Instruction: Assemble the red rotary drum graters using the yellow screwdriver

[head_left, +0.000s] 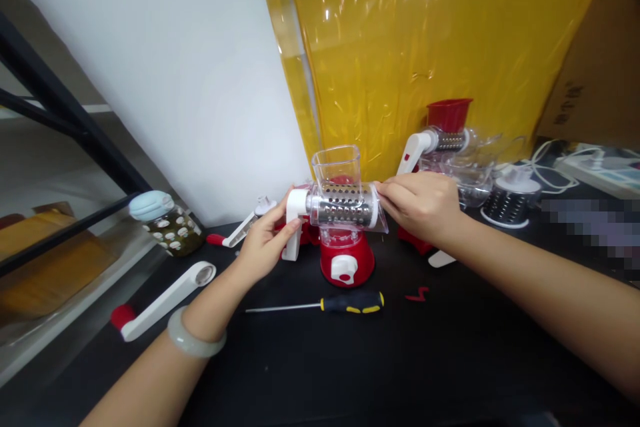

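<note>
A rotary grater [345, 213] with a red base, clear housing and perforated steel drum stands mid-table. My left hand [265, 240] is closed on its white crank handle [295, 220] at the drum's left end. At the drum's right end my right hand [423, 203] pinches the clear rim. A jade bangle [193, 340] sits on my left wrist.
A black-and-yellow screwdriver [345, 303] and a small red squiggle piece [417, 294] lie in front of the grater. A loose white crank [160, 303] and a lidded jar [165, 220] are at the left. A second red grater [445, 130], a spare drum [510, 203] and cables sit at the back right.
</note>
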Demonstrator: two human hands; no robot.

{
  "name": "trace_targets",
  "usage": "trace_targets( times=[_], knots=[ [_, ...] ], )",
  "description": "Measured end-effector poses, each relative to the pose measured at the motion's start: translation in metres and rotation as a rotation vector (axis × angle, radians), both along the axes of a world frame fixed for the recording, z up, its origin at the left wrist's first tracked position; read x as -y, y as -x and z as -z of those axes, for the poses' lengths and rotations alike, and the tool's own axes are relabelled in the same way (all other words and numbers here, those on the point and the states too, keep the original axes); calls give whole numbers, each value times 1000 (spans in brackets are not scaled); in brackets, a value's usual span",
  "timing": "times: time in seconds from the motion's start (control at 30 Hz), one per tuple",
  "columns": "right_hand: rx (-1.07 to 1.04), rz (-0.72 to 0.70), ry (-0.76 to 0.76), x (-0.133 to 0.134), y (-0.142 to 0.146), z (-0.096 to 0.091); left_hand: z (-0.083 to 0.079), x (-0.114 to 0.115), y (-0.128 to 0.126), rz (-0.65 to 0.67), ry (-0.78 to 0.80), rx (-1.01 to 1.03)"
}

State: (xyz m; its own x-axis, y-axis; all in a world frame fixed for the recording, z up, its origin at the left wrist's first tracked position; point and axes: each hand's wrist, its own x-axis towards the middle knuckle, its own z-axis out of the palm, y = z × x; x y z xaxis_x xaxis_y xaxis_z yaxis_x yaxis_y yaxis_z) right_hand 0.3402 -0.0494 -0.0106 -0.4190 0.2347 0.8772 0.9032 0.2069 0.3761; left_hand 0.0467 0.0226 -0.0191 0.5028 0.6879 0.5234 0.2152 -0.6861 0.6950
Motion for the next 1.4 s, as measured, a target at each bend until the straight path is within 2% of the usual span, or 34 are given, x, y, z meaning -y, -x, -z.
trace_targets(
  times=[0.13,0.27,0.37,0.53,0.77,0.9,1.13,1.4],
  knots=[
    [187,-35,-24,-1,-4,-16,-1,-1,3,-26,-25,-19],
    [326,-92,2,-3,-10,-34,0,-2,6,-22,-50,-33],
    [386,-135,56,-8,-10,-39,1,-3,8,-9,-63,-34],
    [334,-151,201,-15,-4,-33,1,-6,10,-16,-67,-46],
    [413,-87,56,-14,-4,-27,-4,-3,6,-20,-73,-100],
    [386,-68,56,-13,-5,-23,-6,1,0,-11,-75,-96],
    [341,-128,2,-15,-4,-19,-7,2,-2,-50,-207,-129],
    [258,-137,155,-15,-5,-17,-13,6,-2,-52,-296,-189]
  ],
)
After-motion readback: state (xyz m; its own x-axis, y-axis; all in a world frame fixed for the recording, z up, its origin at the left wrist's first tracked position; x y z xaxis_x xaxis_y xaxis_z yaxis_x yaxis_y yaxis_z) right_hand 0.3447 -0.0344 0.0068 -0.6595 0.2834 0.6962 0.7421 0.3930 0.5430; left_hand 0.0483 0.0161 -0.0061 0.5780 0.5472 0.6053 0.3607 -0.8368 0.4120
